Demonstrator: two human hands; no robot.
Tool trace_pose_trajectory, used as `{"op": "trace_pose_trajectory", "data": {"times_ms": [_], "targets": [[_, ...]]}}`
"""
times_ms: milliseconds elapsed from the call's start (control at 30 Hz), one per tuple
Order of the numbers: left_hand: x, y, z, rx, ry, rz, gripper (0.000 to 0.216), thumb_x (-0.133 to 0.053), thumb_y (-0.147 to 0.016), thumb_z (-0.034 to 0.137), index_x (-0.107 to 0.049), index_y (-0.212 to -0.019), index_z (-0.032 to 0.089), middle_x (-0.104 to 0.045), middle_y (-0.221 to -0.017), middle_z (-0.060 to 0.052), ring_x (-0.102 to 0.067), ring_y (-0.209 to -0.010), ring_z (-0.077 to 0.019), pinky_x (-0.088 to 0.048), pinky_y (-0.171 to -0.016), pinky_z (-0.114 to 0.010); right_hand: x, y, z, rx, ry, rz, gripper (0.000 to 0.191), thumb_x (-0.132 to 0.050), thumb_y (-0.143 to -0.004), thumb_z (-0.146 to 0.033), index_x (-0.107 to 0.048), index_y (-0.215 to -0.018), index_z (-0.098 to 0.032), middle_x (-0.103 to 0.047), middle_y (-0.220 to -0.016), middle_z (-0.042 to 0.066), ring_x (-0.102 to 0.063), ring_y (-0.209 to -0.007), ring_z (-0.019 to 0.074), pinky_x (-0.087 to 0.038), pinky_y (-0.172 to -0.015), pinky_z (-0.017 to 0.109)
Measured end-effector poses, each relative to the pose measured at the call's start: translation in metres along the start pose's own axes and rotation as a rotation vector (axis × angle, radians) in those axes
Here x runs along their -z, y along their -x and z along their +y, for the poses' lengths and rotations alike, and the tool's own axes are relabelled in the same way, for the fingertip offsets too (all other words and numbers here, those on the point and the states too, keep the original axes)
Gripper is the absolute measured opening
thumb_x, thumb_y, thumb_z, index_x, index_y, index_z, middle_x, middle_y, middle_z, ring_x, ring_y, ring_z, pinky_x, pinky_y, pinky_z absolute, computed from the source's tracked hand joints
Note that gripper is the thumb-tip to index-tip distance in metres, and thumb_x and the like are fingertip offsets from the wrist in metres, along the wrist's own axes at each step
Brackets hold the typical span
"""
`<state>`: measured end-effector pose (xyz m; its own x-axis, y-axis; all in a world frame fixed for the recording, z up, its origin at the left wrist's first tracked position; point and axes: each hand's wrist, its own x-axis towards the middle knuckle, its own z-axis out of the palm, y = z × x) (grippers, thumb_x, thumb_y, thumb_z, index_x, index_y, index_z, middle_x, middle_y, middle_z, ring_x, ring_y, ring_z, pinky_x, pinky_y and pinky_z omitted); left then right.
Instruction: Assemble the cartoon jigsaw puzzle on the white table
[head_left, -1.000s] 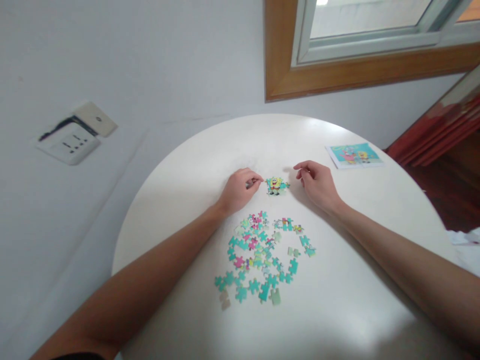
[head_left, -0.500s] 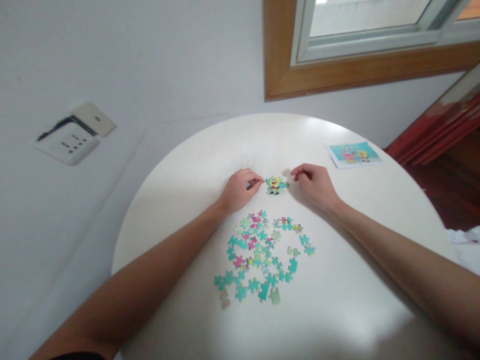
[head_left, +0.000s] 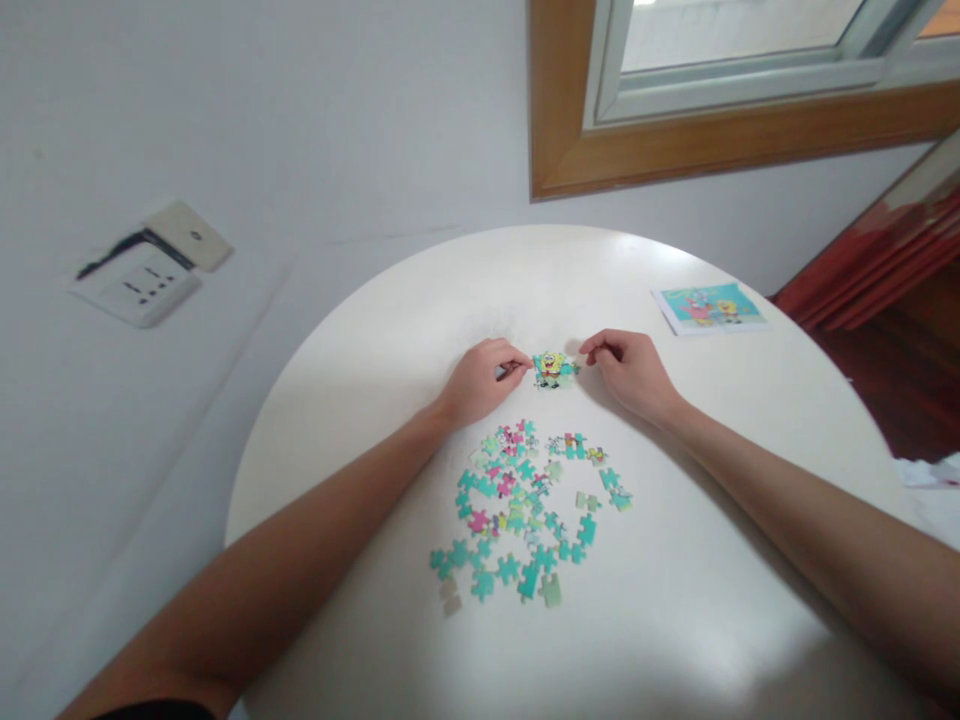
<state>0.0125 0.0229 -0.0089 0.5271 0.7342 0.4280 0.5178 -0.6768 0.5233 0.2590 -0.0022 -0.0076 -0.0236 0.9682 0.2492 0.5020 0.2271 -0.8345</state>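
Observation:
A small joined section of jigsaw puzzle (head_left: 551,368) with a yellow cartoon figure lies on the white round table (head_left: 360,350). My left hand (head_left: 486,378) has thumb and forefinger pinched at the section's left edge. On the other side, my right hand (head_left: 626,368) is curled with thumb and forefinger close together, just off the section's right end; no piece shows in it. Nearer to me lie several loose puzzle pieces (head_left: 506,570), mostly turquoise, with some pink, pale green and yellow ones. A few of these appear joined.
A picture card (head_left: 712,308) showing cartoon figures lies at the table's right rear. Behind the table are a white wall (head_left: 360,120) with a socket (head_left: 142,285) and a wood-framed window (head_left: 559,150). A red curtain (head_left: 862,270) hangs at the right.
Almost nothing differs. Both hands stay beside the joined section, and the view has shifted very slightly.

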Motion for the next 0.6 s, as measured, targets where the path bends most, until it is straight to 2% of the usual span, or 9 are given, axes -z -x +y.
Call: {"op": "trace_pose_trajectory", "data": {"times_ms": [600], "targets": [[-0.0006, 0.0005, 0.0018, 0.006, 0.022, -0.018, 0.014, -0.061, -0.09, 0.015, -0.074, -0.092, 0.018, -0.072, -0.089, -0.004, -0.065, -0.084, -0.0169, -0.051, -0.082, -0.032, -0.0002, 0.0009, 0.0021, 0.016, 0.02, -0.029, 0.027, -0.046, -0.078, -0.015, -0.072, -0.084, -0.015, -0.071, -0.076, 0.007, -0.06, -0.067, 0.0174, -0.043, -0.066, 0.032]]}}
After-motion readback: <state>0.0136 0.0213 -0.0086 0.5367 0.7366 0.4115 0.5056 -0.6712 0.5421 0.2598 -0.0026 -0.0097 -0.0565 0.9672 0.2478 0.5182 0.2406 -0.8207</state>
